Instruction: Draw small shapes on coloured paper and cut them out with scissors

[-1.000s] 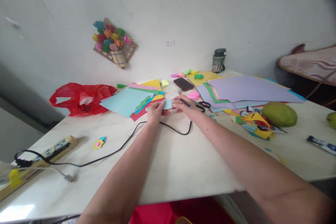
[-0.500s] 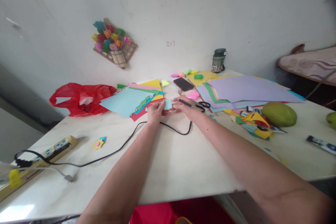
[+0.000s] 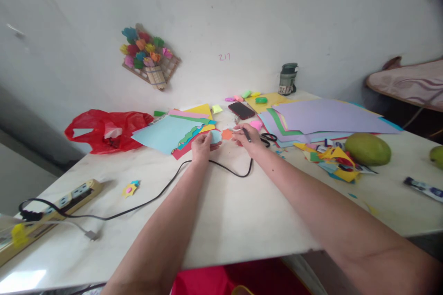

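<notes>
My left hand (image 3: 200, 148) pinches a small light blue paper piece (image 3: 215, 137) between thumb and fingers. Just right of it, the fingertips of my right hand (image 3: 252, 141) hold a small orange paper shape (image 3: 226, 134) with a notched edge. A dark pen (image 3: 247, 135) is tucked between the fingers of that same hand. The two paper pieces are close together above the table. Black-handled scissors (image 3: 268, 138) lie right beside my right hand, their blades hidden. Near it too sits a bright pink lump (image 3: 256, 125).
Coloured sheets lie left (image 3: 162, 136) and right (image 3: 318, 115). A black cord (image 3: 162, 191) crosses the table from a power strip (image 3: 65, 198). Also there: red plastic bag (image 3: 104, 133), yellow paper flower (image 3: 129, 189), phone (image 3: 241, 110), paper scraps (image 3: 339, 161), green mango (image 3: 368, 149), green bottle (image 3: 288, 78).
My hands have drawn slightly apart, the left shifting left with the blue paper. The orange shape now shows in my right fingers, and the pen has swung from pointing left to more upright.
</notes>
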`<control>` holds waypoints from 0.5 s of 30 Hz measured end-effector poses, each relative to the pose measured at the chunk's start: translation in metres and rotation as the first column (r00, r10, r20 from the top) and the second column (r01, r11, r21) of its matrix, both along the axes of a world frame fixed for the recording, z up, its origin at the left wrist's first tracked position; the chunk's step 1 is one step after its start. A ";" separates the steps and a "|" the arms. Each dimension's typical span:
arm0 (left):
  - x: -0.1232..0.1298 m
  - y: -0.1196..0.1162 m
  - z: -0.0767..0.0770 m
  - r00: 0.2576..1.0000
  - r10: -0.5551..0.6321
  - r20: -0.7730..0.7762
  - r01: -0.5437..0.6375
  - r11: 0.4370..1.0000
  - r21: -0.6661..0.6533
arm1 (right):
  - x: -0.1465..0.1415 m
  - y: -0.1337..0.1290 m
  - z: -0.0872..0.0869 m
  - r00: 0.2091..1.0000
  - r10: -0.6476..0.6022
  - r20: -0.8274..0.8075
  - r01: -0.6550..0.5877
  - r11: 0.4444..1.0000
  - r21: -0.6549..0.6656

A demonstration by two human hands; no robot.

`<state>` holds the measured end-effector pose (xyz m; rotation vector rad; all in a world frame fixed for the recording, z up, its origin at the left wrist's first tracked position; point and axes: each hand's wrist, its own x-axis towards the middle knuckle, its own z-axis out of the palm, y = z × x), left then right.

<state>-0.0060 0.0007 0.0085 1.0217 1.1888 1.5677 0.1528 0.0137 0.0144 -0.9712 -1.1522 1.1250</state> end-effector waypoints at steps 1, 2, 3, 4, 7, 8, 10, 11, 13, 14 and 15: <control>-0.001 0.001 -0.001 1.000 0.005 0.007 -0.005 1.000 -0.013 | 0.001 0.001 0.001 1.000 -0.027 -0.015 0.027 1.000 0.004; -0.001 0.001 -0.001 1.000 0.002 0.007 -0.002 1.000 -0.023 | 0.002 0.001 0.001 0.999 -0.040 -0.025 0.041 0.999 0.016; -0.001 0.001 -0.001 1.000 -0.012 0.002 0.012 0.999 -0.031 | 0.002 0.001 0.002 0.999 -0.038 -0.025 0.038 0.999 0.032; -0.001 0.001 -0.001 0.999 -0.034 -0.005 0.033 0.999 -0.036 | 0.002 0.001 0.002 1.000 -0.022 -0.014 0.023 0.999 0.049; 0.002 -0.003 0.002 0.993 -0.122 -0.011 0.121 0.991 -0.052 | -0.001 -0.003 0.004 0.997 0.044 0.070 -0.050 0.995 0.087; 0.003 -0.004 0.003 0.988 -0.154 -0.006 0.154 0.987 -0.054 | -0.002 -0.004 0.005 0.992 0.060 0.108 -0.070 0.993 0.099; 0.003 -0.006 0.004 0.976 -0.217 0.009 0.217 0.975 -0.054 | -0.005 -0.005 0.005 0.981 0.071 0.179 -0.092 0.989 0.114; 0.003 -0.007 0.004 0.970 -0.244 0.016 0.244 0.968 -0.052 | -0.006 -0.006 0.005 0.976 0.063 0.208 -0.090 0.989 0.120; 0.003 -0.007 0.004 0.960 -0.280 0.029 0.281 0.958 -0.050 | -0.007 -0.004 0.004 0.968 0.025 0.249 -0.063 0.988 0.142; 0.002 -0.006 0.003 0.957 -0.290 0.034 0.291 0.956 -0.049 | -0.008 -0.003 0.003 0.964 0.005 0.265 -0.048 0.986 0.159; 0.002 -0.006 0.002 0.955 -0.296 0.036 0.297 0.954 -0.048 | -0.008 -0.002 0.002 0.962 -0.011 0.274 -0.038 0.984 0.174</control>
